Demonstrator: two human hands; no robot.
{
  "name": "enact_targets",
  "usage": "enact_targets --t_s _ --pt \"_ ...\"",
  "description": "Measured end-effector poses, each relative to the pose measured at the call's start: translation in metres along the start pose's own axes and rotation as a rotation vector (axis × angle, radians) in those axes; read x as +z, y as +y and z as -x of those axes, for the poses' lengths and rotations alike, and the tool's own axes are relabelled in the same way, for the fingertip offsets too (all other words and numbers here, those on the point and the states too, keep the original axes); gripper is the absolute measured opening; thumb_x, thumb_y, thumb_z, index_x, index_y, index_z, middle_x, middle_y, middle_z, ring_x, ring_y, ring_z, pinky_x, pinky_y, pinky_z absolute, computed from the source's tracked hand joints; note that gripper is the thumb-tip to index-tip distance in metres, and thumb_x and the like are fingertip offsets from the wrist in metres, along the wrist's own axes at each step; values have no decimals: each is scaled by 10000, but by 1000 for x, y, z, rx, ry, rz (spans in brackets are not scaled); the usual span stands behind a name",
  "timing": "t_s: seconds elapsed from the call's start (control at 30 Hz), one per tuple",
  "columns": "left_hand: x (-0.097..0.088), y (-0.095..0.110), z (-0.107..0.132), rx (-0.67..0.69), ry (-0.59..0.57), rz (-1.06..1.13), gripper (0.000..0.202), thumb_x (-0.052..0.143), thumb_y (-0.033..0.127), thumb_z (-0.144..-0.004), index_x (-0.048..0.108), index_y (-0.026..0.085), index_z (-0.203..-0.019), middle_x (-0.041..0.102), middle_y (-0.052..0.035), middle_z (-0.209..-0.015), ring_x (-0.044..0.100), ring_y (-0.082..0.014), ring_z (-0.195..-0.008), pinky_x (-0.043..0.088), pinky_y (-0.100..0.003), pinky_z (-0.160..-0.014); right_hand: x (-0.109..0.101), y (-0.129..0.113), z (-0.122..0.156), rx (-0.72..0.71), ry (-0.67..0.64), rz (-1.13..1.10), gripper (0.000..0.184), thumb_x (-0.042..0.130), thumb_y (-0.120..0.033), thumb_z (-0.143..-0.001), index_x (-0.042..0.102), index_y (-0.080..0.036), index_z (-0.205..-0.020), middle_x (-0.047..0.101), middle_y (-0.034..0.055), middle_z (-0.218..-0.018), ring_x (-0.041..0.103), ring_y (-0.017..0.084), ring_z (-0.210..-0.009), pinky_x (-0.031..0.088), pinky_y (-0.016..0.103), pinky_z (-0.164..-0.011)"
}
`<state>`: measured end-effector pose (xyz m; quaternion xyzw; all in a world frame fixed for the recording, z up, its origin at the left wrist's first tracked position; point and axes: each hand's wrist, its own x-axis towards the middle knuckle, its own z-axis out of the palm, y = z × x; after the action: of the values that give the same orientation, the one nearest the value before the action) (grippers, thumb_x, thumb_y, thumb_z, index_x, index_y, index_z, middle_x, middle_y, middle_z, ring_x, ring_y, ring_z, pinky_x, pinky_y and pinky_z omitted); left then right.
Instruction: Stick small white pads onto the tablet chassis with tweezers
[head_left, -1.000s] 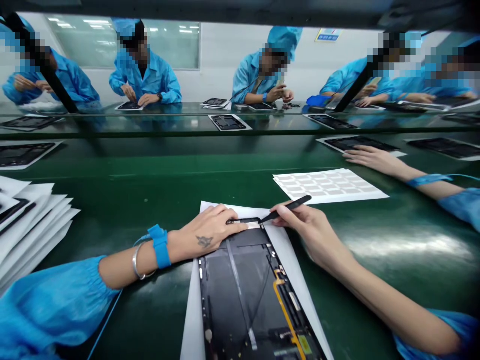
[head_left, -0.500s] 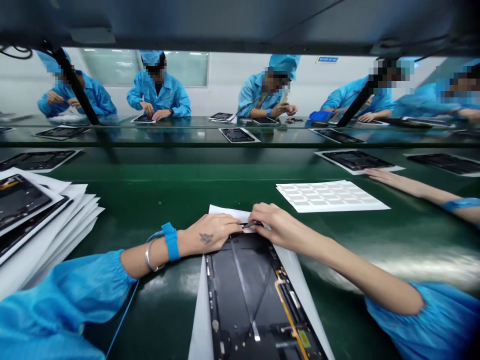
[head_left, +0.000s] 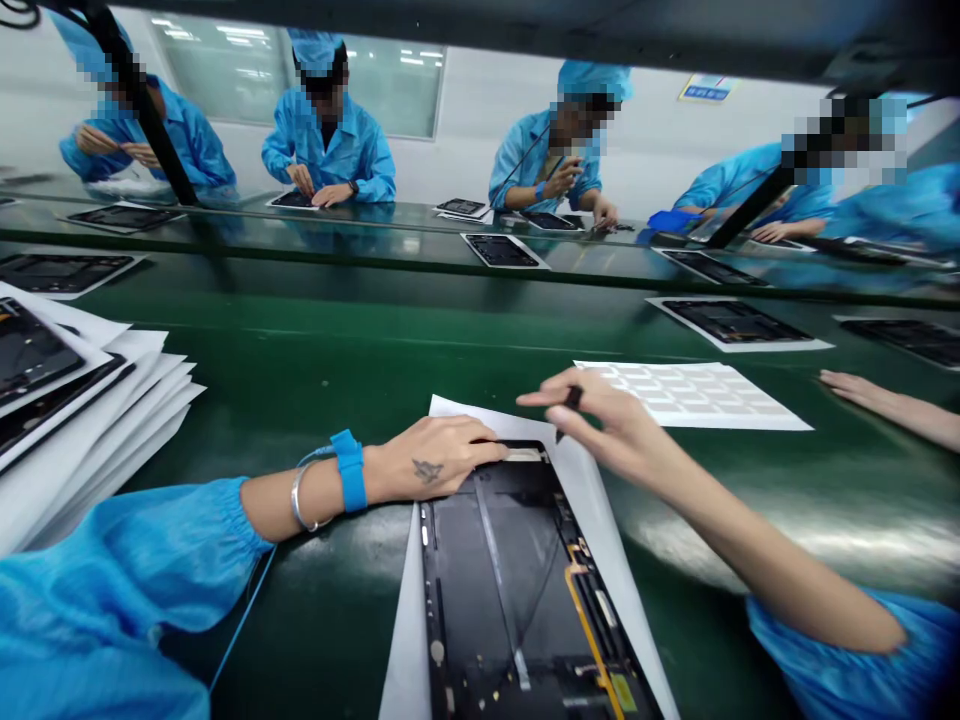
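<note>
An opened tablet housing, black inside with an orange flex cable along its right side, lies on a white paper sheet in front of me. My left hand rests across its far left corner, fingers stretched out. Its fingertips touch near a pale strip at the far edge. My right hand is raised to the right of that corner, apart from the housing. Between thumb and fingers it holds a slim dark tool, seemingly tweezers, mostly hidden by the hand.
A stack of housings with paper sheets stands at left. Behind my right hand lies a sheet of grey labels. More housings lie on the green belt. A neighbour's hand reaches in from the right; co-workers sit opposite.
My right hand has lifted off the housing's far edge and moved right with the tool, uncovering the pale strip. My left hand stays. The neighbour's hand has left a housing.
</note>
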<state>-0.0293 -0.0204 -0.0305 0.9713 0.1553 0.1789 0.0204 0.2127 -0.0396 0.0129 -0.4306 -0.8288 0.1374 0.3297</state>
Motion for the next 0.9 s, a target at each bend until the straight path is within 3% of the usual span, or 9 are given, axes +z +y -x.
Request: enact_targets --t_s 0.17,0.27,0.37,0.43,0.53,0.67,0.77,0.9 --pt "-6 0 -3 30 -64 -46 389 431 18 -873 609 147 -1194 631 -117 -1172 598 -221 -1050 516 -337 -898 -5 0 15 328 230 -144 475 488 -616 -922 760 -238 -830 653 42 -745 607 216 -703 483 349 -664" --pt "-5 0 -3 57 -81 -72 353 439 22 -877 626 140 -1153 633 -127 -1196 605 -240 -1065 523 -356 -891 5 2 21 380 215 -278 447 587 -620 -865 735 -219 -735 679 48 -735 635 217 -717 508 347 -702" --pt "-2 0 -2 65 -46 -54 329 444 26 -881 623 129 -1137 640 -124 -1211 614 -243 -1075 526 -358 -893 10 2 21 394 165 -356 393 614 -576 -866 726 -212 -772 709 64 -827 662 222 -754 528 353 -729" --pt "-1 0 -1 46 -21 -16 308 441 32 -888 611 119 -1129 651 -118 -1197 617 -236 -1083 523 -347 -907 9 0 20 320 155 -311 337 597 -529 -892 710 -217 -834 710 68 -896 667 232 -811 524 358 -747" --pt "0 0 -1 -35 -21 40 257 431 47 -906 598 121 -1088 675 -106 -1123 634 -215 -1053 520 -317 -900 7 -2 18 78 88 -76 209 523 -376 -951 650 -228 -876 676 63 -877 640 228 -841 480 352 -745" --pt "-2 2 -1 -94 -63 45 233 420 60 -915 585 127 -1064 682 -104 -1071 651 -216 -1005 524 -313 -868 15 -5 12 -169 -218 174 215 399 -156 -951 603 -215 -918 627 65 -839 593 208 -784 396 341 -688" --pt "-1 1 -2 -89 -75 30 220 421 57 -904 589 115 -1034 681 -111 -1067 650 -230 -1013 521 -324 -880 23 -7 4 -199 -381 259 184 426 -113 -919 586 -199 -888 607 68 -852 575 208 -806 359 341 -711" --pt "0 1 -2 -68 -61 1 222 397 48 -892 584 121 -988 681 -105 -1036 647 -226 -990 519 -315 -860 25 -8 -5 -177 -492 303 162 440 -99 -902 567 -196 -876 577 58 -855 555 201 -811 329 332 -716"
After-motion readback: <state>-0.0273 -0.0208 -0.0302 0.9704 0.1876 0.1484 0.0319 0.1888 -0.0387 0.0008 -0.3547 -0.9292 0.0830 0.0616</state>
